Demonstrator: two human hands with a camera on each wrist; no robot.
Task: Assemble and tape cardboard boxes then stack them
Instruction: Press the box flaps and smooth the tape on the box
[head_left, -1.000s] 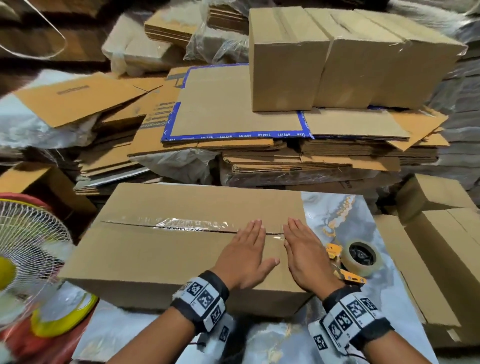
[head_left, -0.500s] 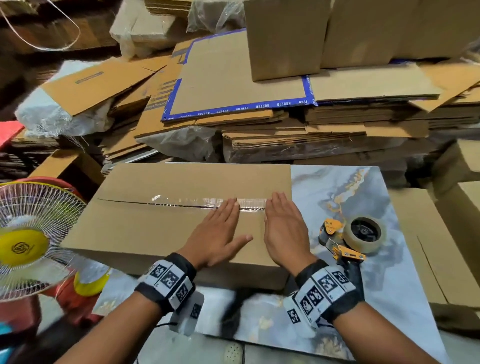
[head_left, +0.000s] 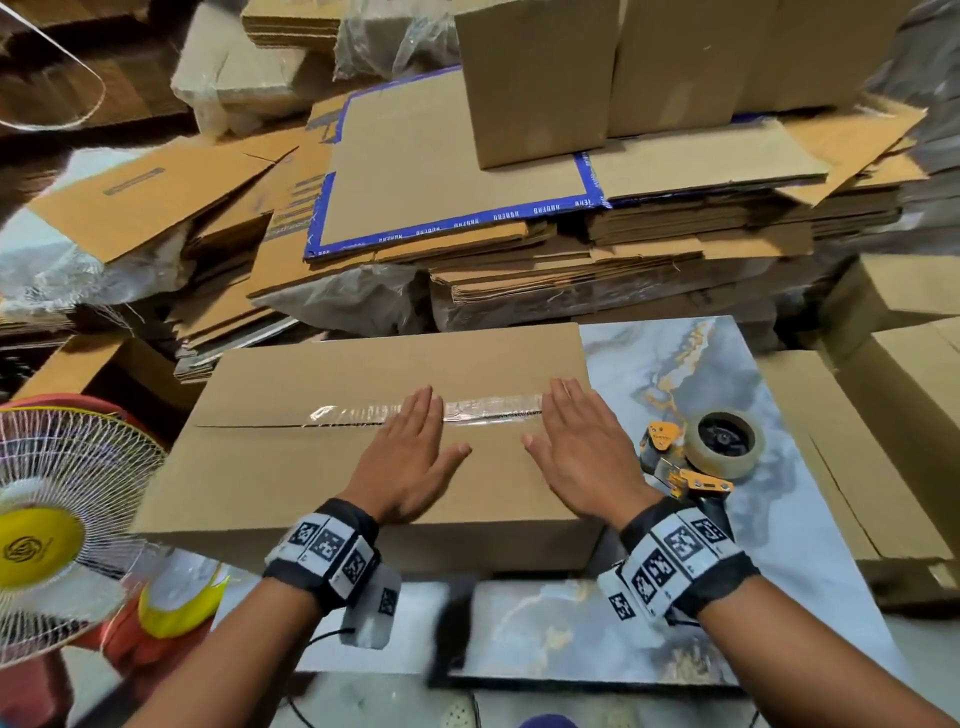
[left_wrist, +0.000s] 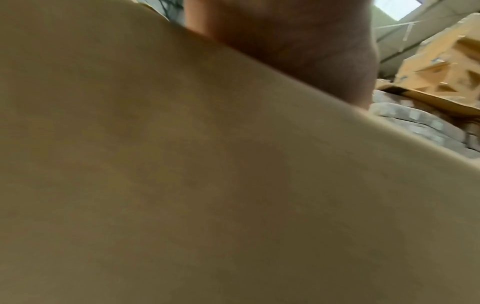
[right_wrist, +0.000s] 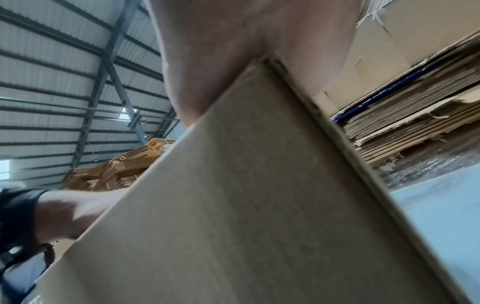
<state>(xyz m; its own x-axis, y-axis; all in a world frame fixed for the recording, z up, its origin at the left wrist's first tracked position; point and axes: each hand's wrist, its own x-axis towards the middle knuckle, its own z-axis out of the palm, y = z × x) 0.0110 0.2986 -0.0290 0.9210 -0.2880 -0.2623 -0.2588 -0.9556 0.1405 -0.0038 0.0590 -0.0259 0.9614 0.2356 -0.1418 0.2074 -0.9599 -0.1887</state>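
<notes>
A closed brown cardboard box (head_left: 291, 467) lies on the marble-patterned table (head_left: 691, 364), a strip of clear tape (head_left: 483, 408) running along its top seam. My left hand (head_left: 410, 457) lies flat on the box top, fingers straight over the tape. My right hand (head_left: 582, 452) presses flat near the box's right end, fingers reaching the tape. The left wrist view shows mostly the box side (left_wrist: 207, 185) with my palm (left_wrist: 298, 41) above its edge. In the right wrist view the box corner (right_wrist: 259, 185) sits under my right palm (right_wrist: 233, 51).
A tape dispenser (head_left: 711, 452) with a clear roll lies on the table right of the box. Piles of flat cardboard (head_left: 519, 249) and assembled boxes (head_left: 597, 73) stand behind. More boxes (head_left: 904, 405) sit at the right, a fan (head_left: 57, 525) at the left.
My hands have spread apart along the taped seam, the left sliding leftward and the right staying near the box's right end. The head view has shifted.
</notes>
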